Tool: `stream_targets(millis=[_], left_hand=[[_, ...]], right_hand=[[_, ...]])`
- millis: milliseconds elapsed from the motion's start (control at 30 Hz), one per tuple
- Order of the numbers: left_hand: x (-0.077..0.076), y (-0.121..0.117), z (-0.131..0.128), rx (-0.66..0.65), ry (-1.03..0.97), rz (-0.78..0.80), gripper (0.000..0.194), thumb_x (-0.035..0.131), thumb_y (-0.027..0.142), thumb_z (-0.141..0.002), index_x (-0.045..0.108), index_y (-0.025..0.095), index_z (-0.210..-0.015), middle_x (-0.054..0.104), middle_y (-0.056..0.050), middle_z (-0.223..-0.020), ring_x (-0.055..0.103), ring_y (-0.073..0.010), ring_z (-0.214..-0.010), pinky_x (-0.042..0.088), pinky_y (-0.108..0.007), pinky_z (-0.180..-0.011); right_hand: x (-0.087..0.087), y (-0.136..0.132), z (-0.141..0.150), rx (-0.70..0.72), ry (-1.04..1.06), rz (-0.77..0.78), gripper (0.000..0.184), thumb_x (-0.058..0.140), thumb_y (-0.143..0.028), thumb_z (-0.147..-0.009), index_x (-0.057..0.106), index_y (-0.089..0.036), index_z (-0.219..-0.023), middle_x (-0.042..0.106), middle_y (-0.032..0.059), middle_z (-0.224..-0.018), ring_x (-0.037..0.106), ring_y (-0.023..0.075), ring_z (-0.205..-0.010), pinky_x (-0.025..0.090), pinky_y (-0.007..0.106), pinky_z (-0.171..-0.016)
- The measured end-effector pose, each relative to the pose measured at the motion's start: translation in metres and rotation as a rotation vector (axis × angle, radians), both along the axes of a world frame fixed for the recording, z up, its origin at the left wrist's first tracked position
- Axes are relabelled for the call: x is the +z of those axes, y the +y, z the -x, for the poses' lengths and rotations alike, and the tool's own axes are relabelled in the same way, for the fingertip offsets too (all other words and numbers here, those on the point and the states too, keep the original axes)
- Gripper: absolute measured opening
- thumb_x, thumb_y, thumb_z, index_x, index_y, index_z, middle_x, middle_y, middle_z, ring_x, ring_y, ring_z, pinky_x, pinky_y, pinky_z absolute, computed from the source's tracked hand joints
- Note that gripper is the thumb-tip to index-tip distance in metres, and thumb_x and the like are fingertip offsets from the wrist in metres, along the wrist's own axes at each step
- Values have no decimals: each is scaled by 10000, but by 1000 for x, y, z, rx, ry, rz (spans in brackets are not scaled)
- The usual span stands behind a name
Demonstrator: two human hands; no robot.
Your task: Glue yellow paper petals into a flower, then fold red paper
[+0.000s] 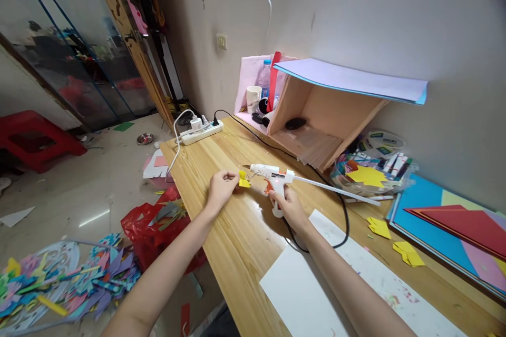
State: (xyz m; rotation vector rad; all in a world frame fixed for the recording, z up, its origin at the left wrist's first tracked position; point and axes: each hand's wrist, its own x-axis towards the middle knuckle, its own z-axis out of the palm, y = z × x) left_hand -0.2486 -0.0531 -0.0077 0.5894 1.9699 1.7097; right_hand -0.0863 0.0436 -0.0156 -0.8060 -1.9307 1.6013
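Note:
My right hand [290, 205] is wrapped round the handle of a white hot glue gun [272, 172] with an orange trigger. A long glue stick [336, 188] sticks out of its back end toward the right. The gun's nozzle points left, just above a small yellow paper piece [244, 179]. That piece is pinched between the fingertips of my left hand [223, 188], over the wooden table [233, 231]. Whether the nozzle touches the paper I cannot tell. The gun's black cord loops beneath my right wrist.
White sheets [300, 284] lie under my right forearm. Folded yellow papers [409, 254] and a stack of coloured paper [419, 205] are at the right. A cardboard box [328, 110] stands against the wall, near a power strip [201, 132]. A red bag [146, 231] sits left of the table.

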Motion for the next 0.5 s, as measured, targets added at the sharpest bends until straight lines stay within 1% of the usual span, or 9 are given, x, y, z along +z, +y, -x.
stream_targets(millis=[167, 333, 500], left_hand=[[0, 0, 0, 1, 25, -11, 56, 586, 173, -598, 605, 133, -633, 584, 11, -507, 536, -94, -456, 405, -186, -457], [1, 0, -2, -3, 37, -19, 61, 592, 188, -605, 601, 133, -630, 599, 1, -537, 543, -97, -464, 418, -195, -474], [1, -1, -2, -4, 52, -19, 88, 600, 213, -610, 603, 131, -642, 608, -8, -567, 552, -105, -483, 427, -208, -490]], right_hand=[[0, -2, 1, 37, -65, -104, 227, 498, -382, -725, 533, -158, -727, 531, -11, -596, 474, 137, -549, 366, 255, -544], [0, -2, 1, 22, -96, -134, 213, 488, -362, -721, 530, -154, -740, 547, 1, -617, 478, 140, -557, 358, 248, -520], [-1, -3, 1, 22, -120, -154, 228, 471, -377, -729, 530, -156, -734, 544, -2, -599, 480, 145, -556, 363, 256, -536]])
